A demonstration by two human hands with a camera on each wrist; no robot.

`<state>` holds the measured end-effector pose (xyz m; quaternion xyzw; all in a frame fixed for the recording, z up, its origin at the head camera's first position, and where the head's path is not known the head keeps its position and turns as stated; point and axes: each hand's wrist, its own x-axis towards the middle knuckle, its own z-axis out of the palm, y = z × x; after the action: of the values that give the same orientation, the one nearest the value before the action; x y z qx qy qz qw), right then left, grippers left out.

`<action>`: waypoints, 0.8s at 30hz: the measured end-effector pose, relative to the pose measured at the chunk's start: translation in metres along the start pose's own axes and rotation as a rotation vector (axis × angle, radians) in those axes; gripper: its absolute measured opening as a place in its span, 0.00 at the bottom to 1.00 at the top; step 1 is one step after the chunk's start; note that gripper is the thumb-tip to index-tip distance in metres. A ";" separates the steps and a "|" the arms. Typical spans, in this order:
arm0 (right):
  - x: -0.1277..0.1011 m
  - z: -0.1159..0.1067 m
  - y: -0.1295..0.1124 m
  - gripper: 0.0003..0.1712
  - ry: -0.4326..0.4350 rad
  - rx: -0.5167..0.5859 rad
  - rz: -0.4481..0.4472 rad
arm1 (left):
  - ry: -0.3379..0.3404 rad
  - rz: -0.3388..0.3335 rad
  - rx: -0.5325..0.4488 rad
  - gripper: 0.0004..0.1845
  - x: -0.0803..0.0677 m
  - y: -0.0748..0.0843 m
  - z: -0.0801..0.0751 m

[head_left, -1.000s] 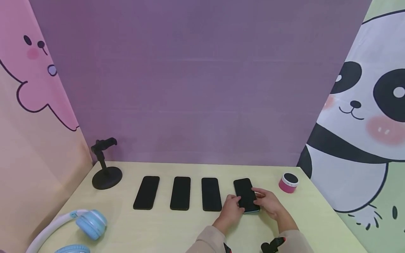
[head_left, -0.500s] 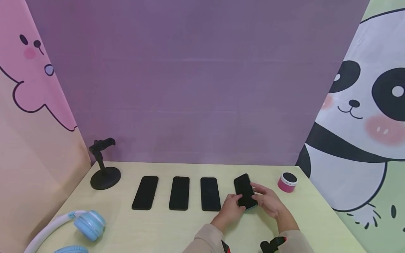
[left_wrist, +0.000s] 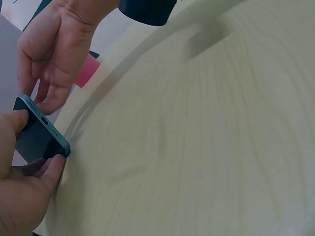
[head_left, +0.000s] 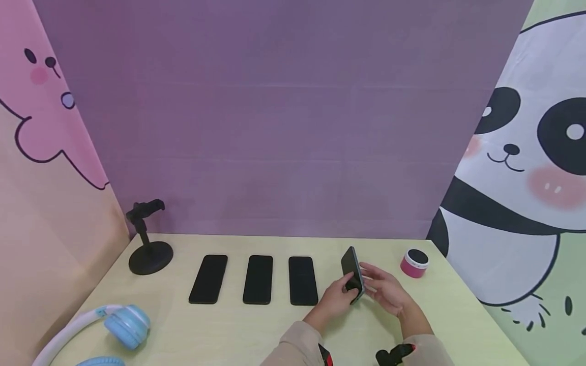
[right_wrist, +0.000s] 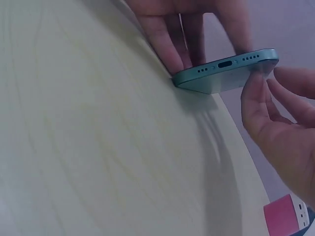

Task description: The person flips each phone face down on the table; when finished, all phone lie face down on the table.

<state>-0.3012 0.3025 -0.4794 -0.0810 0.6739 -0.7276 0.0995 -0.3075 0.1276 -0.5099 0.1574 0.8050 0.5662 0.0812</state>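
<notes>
My left hand (head_left: 336,300) holds a smartphone (head_left: 351,274) with a black screen and a blue-green frame. Its thumb lies on the screen side and its other fingers are around the lower edge. The phone is tipped up onto its long side, its screen turned toward the left; the charging port end (right_wrist: 224,65) faces the right wrist camera. Just right of the phone is my right hand (head_left: 388,294), fingers extended and loosely spread, the thumb tip right at the phone's back in the right wrist view. Three more black smartphones, left (head_left: 208,279), middle (head_left: 258,279) and right (head_left: 303,281), lie screen up in a row.
A small pink and white round speaker (head_left: 414,264) stands at the right rear of the pale wooden table (head_left: 220,335). At the left rear is a black stand (head_left: 150,258) with a round base. Light blue and white headphones (head_left: 127,326) lie front left.
The held phone has gone from nearly flat between both hands to tilted on its side, its screen turning leftward. My right fingers have loosened from its edge. The other phones remain in place.
</notes>
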 end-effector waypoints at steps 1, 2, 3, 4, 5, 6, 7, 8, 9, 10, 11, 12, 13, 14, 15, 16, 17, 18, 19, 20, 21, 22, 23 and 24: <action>0.000 0.000 0.001 0.33 -0.010 -0.007 -0.001 | -0.004 0.005 -0.008 0.26 -0.001 0.001 0.000; 0.000 0.000 0.002 0.33 -0.014 -0.006 0.003 | -0.007 0.007 -0.016 0.26 -0.001 0.001 -0.001; -0.001 0.000 0.003 0.34 -0.020 -0.007 0.006 | -0.010 0.004 -0.025 0.27 -0.001 0.002 -0.001; -0.001 0.000 0.004 0.34 -0.029 -0.007 0.007 | -0.011 0.003 -0.032 0.27 -0.002 0.003 -0.001; -0.001 0.000 0.004 0.34 -0.035 -0.006 0.010 | -0.011 0.002 -0.037 0.27 -0.002 0.004 -0.001; -0.002 0.000 0.004 0.34 -0.041 -0.003 0.011 | -0.009 -0.002 -0.043 0.27 -0.002 0.005 -0.001; -0.002 0.001 0.004 0.33 -0.046 0.001 0.011 | -0.008 -0.012 -0.054 0.27 -0.003 0.005 -0.001; -0.002 0.001 0.003 0.33 -0.051 0.004 0.012 | -0.006 -0.021 -0.069 0.27 -0.003 0.005 -0.001; -0.002 0.001 0.003 0.33 -0.055 0.005 0.012 | -0.007 -0.026 -0.089 0.27 -0.003 0.006 -0.001; -0.002 0.002 0.002 0.33 -0.060 0.005 0.013 | -0.008 -0.027 -0.112 0.27 -0.003 0.006 -0.001; -0.002 0.002 0.002 0.32 -0.060 0.005 0.014 | -0.011 -0.032 -0.147 0.27 -0.003 0.007 -0.001; -0.002 0.003 0.001 0.32 -0.061 0.003 0.015 | -0.017 -0.041 -0.190 0.27 -0.003 0.007 -0.002; -0.002 0.003 0.001 0.32 -0.061 0.002 0.016 | -0.025 -0.044 -0.230 0.27 -0.003 0.007 -0.002; -0.002 0.004 0.001 0.32 -0.063 0.000 0.019 | -0.030 -0.045 -0.266 0.27 -0.003 0.007 -0.002; -0.002 0.004 0.000 0.32 -0.064 -0.002 0.021 | -0.037 -0.046 -0.298 0.27 -0.003 0.007 -0.002; -0.002 0.004 0.000 0.33 -0.065 -0.005 0.023 | -0.042 -0.049 -0.324 0.27 -0.003 0.007 -0.002; -0.002 0.005 0.001 0.33 -0.065 -0.007 0.024 | -0.047 -0.054 -0.348 0.27 -0.003 0.007 -0.002; -0.002 0.005 0.001 0.33 -0.064 -0.008 0.025 | -0.050 -0.057 -0.365 0.27 -0.003 0.006 -0.002; -0.002 0.005 0.001 0.33 -0.063 -0.009 0.025 | -0.053 -0.055 -0.376 0.27 -0.004 0.006 -0.002; -0.001 0.005 0.002 0.33 -0.063 -0.011 0.024 | -0.057 -0.053 -0.387 0.27 -0.004 0.006 -0.002; -0.001 0.005 0.002 0.33 -0.063 -0.012 0.022 | -0.061 -0.052 -0.397 0.27 -0.004 0.006 -0.002; -0.001 0.004 0.003 0.33 -0.063 -0.011 0.021 | -0.066 -0.049 -0.414 0.27 -0.004 0.006 -0.003; -0.001 0.004 0.004 0.33 -0.060 -0.009 0.021 | -0.069 -0.049 -0.431 0.27 -0.005 0.006 -0.003; -0.001 0.004 0.005 0.32 -0.056 -0.008 0.020 | -0.072 -0.046 -0.447 0.26 -0.005 0.007 -0.003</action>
<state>-0.2990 0.2983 -0.4845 -0.0951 0.6746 -0.7212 0.1254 -0.3026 0.1249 -0.5029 0.1374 0.6594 0.7226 0.1558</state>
